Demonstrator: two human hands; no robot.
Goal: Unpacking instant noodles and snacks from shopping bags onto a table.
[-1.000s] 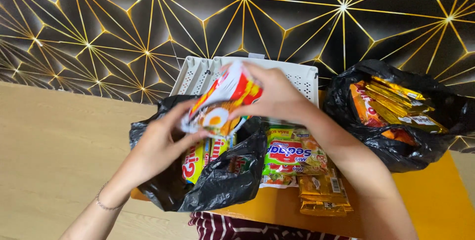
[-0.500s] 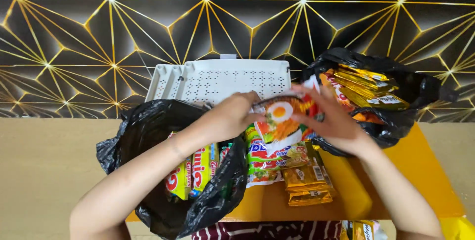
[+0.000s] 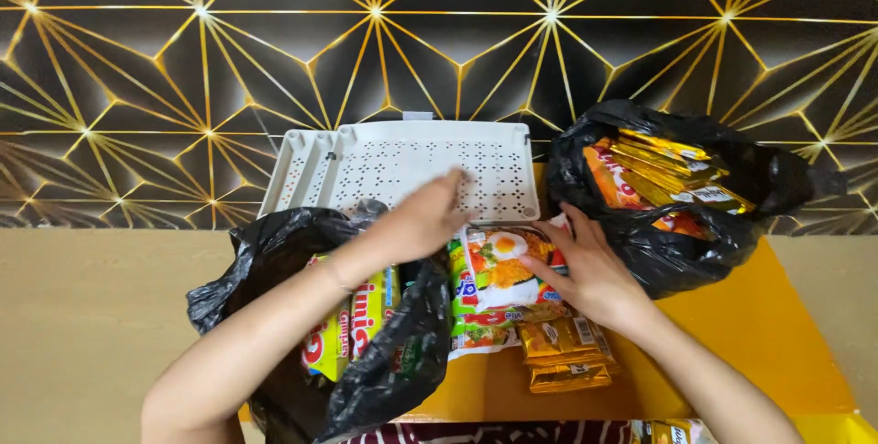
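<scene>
A white-and-red noodle packet [image 3: 506, 266] with an egg picture lies on top of a pile of green noodle packets [image 3: 480, 320] on the yellow table [image 3: 777, 334]. My right hand [image 3: 585, 266] rests its fingers on the packet's right edge. Just left of the packet, my left hand [image 3: 422, 220] hovers with fingers spread and holds nothing. Gold packets [image 3: 567, 353] lie at the pile's near end.
A black plastic bag [image 3: 402, 353] at left holds yellow-green packets [image 3: 352, 325]. Another black bag [image 3: 677, 243] at right holds orange and gold packets [image 3: 654, 174]. White perforated baskets [image 3: 412, 165] stand behind, against a black-and-gold patterned wall. A beige floor lies to the left.
The noodle packet went from both hands over the left bag rightward and down onto the pile. My left hand has let go; my right hand stays on it.
</scene>
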